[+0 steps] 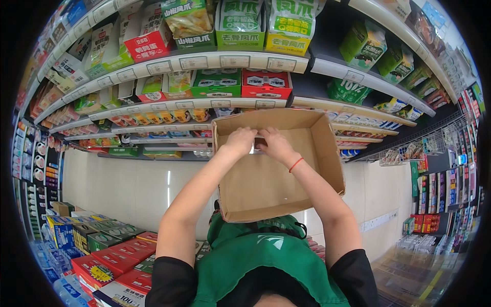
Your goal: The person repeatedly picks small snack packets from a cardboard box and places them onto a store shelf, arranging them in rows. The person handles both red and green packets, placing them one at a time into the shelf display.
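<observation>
A shallow open-topped cardboard box (268,184) sits tilted in front of my green apron (264,264); its brown inner floor and walls face me. My left hand (241,141) and my right hand (279,144) are close together over the far part of the box, fingers bent toward each other. Between the fingertips shows a small pale, shiny thing (252,148), mostly hidden, too small to name. Whether either hand grips it is not plain. A thin red cord bracelet (295,165) circles my right wrist.
Store shelves of packaged snacks (224,82) curve across the front, and green cartons (362,46) stand at upper right. Stacked red boxes (115,257) are at lower left. Wire baskets (410,149) hang at right above the pale tiled floor (126,180).
</observation>
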Available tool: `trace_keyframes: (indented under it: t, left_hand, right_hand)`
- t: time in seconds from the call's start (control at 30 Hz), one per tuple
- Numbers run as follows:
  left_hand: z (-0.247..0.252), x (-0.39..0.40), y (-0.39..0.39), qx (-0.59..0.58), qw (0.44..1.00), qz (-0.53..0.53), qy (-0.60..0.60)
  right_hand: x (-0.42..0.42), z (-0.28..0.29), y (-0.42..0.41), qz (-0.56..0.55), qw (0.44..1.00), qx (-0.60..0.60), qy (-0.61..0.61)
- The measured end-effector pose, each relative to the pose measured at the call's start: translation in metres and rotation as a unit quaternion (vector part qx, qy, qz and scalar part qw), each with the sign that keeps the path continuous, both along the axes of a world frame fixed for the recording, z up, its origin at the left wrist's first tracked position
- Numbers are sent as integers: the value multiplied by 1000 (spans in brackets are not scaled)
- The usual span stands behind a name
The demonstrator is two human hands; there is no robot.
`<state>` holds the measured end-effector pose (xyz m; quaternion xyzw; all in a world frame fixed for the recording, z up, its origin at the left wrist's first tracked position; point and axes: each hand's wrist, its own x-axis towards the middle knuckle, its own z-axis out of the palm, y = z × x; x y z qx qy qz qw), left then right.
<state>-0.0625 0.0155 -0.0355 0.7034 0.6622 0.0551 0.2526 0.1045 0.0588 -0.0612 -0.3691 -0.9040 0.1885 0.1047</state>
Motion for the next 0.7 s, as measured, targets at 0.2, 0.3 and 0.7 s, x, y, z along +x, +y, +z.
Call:
trace_keyframes:
  t: [0.2, 0.3, 0.7]
  left_hand:
    - [-48, 2, -9, -70, 989, -46, 119]
    - [-42, 10, -13, -87, 987, -36, 129]
    - [-13, -4, -26, -28, 999, -30, 6]
  right_hand:
    - [-3, -32, -23, 8, 993, 58, -103]
    - [-10, -37, -25, 29, 984, 46, -170]
    - [16, 16, -19, -46, 964, -262, -21]
